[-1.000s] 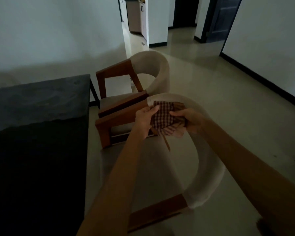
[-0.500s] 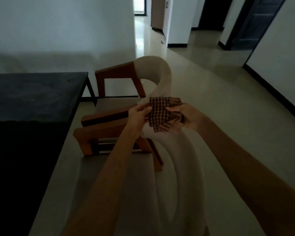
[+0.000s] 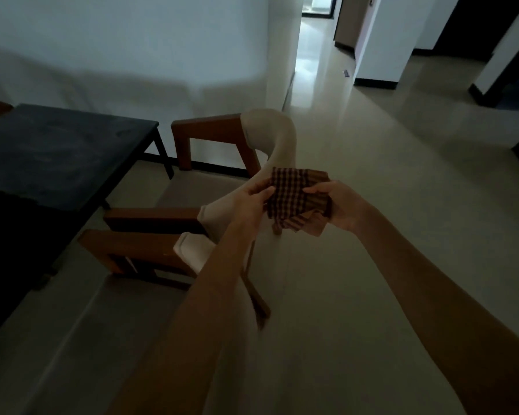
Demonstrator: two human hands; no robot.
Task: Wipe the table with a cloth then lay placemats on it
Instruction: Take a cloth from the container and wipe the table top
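A folded brown-and-white checked cloth (image 3: pixel 294 196) is held up between both hands, above the floor and in front of a chair. My left hand (image 3: pixel 249 202) pinches its left edge with thumb and fingers. My right hand (image 3: pixel 339 205) grips its right side, the thumb lying across the top. Loose layers of the cloth hang below the hands. The dark table (image 3: pixel 57 151) stands to the left, well apart from the cloth. No placemats are in view.
Two wooden chairs with cream curved backs stand by the table: one (image 3: pixel 270 136) further off, one (image 3: pixel 150 244) nearer under my left arm. Pale tiled floor (image 3: pixel 387 265) spreads to the right. A hallway (image 3: pixel 312 64) opens beyond the white wall.
The view has swung right and the chairs have slid left under my arms. Both hands keep holding the cloth, which looks folded a little more compactly.
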